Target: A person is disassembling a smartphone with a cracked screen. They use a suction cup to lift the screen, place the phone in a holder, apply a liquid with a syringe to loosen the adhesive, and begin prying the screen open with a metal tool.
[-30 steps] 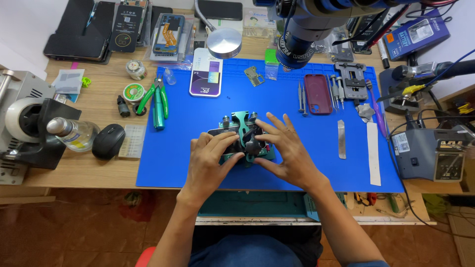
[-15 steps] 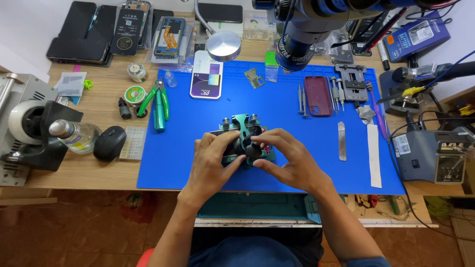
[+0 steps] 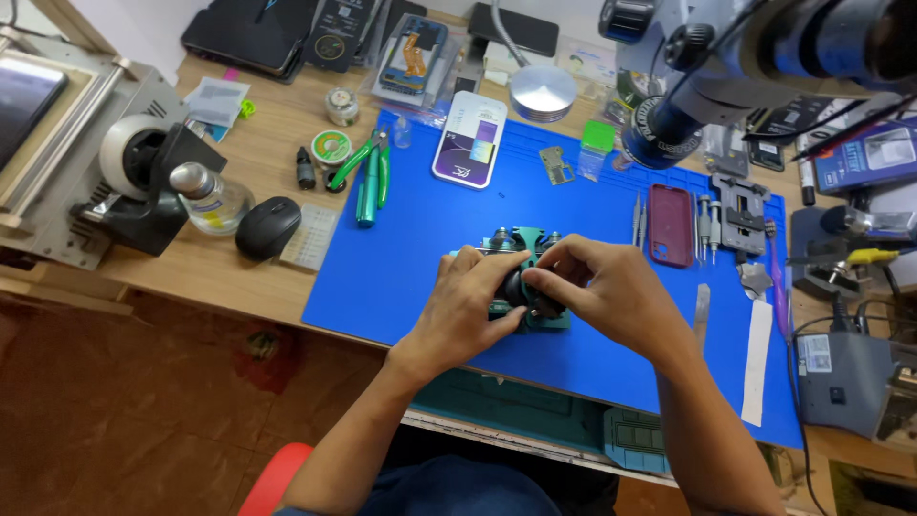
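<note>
A teal clamp-like holder fixture (image 3: 523,241) sits on the blue work mat (image 3: 401,258). My left hand (image 3: 468,311) grips its left side, fingers curled around a black round part (image 3: 519,290) at its front. From the right, my right hand (image 3: 611,291) pinches the same black part with fingertips. Whatever is clamped in the fixture is hidden beneath my hands.
A microscope head (image 3: 764,48) hangs over the mat's far right. A maroon phone case (image 3: 671,225), tweezers (image 3: 638,220) and a metal jig (image 3: 740,215) lie at right. Green pliers (image 3: 368,172), a white phone box (image 3: 470,139), a black mouse (image 3: 267,227) and a bottle (image 3: 210,196) are left.
Both hands stay on the fixture; the right fingers have shifted slightly over the black part. The camera view has tilted and moved a little.
</note>
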